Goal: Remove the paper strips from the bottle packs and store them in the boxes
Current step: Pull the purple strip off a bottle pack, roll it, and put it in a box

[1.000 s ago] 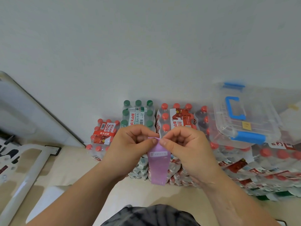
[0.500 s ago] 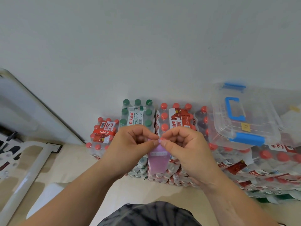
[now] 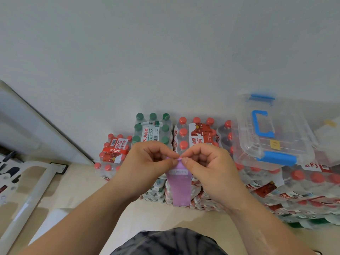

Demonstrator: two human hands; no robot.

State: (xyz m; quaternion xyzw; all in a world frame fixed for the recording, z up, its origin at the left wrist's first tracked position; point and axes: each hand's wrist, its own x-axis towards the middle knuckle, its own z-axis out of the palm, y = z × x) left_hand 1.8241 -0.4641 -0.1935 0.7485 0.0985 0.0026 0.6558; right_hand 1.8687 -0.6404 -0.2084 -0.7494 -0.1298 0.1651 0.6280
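A purple paper strip with a small white label hangs in front of me, pinched at its top edge by both hands. My left hand grips it from the left and my right hand from the right, thumbs and forefingers meeting. Behind the hands stand shrink-wrapped bottle packs: a green-capped pack, a red-capped pack beside it and a lower red-capped pack to the left. A clear plastic box with blue handle and latches rests on more packs at the right, lid closed.
The packs are stacked against a white wall. More red-capped packs fill the right side under the box. A white metal frame lies on the beige floor at the left, beside a leaning grey panel.
The pinch point has moved slightly to the right. The strip hangs a little shorter than a second ago, with its top more bunched between my fingertips.
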